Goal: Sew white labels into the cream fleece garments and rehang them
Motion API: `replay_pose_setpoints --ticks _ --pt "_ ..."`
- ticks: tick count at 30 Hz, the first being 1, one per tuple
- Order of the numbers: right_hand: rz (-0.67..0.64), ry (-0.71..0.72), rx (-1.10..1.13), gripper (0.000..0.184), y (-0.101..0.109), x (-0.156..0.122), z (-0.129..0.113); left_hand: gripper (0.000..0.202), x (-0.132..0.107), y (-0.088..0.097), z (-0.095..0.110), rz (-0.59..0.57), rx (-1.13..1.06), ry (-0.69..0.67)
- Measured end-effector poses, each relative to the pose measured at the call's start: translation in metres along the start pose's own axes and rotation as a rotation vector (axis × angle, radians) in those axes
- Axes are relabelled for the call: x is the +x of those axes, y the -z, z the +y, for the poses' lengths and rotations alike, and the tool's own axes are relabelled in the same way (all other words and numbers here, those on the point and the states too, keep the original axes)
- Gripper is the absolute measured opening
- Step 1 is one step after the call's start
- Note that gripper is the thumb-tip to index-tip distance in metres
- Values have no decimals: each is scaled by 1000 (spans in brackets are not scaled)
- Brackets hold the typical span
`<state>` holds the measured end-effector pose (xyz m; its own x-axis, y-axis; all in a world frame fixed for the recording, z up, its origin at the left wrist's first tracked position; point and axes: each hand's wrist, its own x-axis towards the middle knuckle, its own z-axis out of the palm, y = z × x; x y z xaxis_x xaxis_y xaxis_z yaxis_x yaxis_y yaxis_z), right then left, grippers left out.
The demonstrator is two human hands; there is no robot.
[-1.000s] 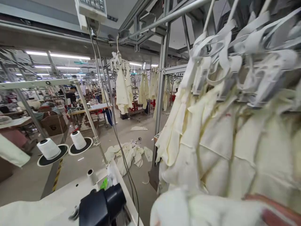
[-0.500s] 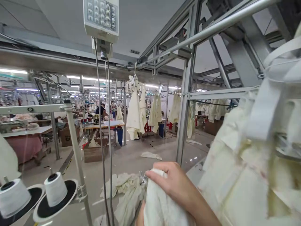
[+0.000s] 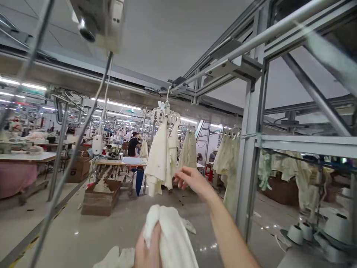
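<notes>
Some softly folded white cloth (image 3: 176, 236), left hand (image 3: 149, 248) clasping it

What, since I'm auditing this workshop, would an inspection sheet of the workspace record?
Surface: glossy grey floor, with light reflections.
Things in hand: soft white cloth, bunched, running out of the picture below.
Clutter: crumpled off-white fabric on the floor; brown cardboard box holding pale scraps.
Hands: left hand grips the cloth; right hand is raised, fingers loosely curled, holding nothing visible. Whether it touches the hanging cream fabric garments cannot be told.
Cables: thin grey cable slanting down from a pale overhead box; another, blurred, at far left.
Surroundings: silver metal frame and white thread cones at right; person in a dark top behind.
</notes>
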<state>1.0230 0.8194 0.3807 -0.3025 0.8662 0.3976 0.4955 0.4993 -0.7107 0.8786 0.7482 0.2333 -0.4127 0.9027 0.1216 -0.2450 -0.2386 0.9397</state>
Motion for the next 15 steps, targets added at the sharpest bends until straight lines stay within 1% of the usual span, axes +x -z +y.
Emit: replay_pose_setpoints --ticks 2,5,7,9,10,12,13,15 --pt "0 26 -33 41 20 24 1 33 51 -22 10 44 -85 65" --pt "0 56 -135 41 54 48 1 33 151 -43 33 153 -206 153" --pt "26 65 -215 38 78 62 3 30 222 -56 51 195 -255 138" --pt "69 55 -340 39 98 81 7 27 290 -78 70 209 -269 78" --pt "92 43 -419 40 105 94 10 27 320 -93 79 217 -267 35" --pt "140 37 -621 42 115 127 13 26 372 -132 100 227 -237 -84" --pt "167 45 -716 41 117 146 15 25 392 -154 110 219 -209 -163" --pt "214 77 -846 36 121 185 18 25 424 -199 131 164 -136 -347"
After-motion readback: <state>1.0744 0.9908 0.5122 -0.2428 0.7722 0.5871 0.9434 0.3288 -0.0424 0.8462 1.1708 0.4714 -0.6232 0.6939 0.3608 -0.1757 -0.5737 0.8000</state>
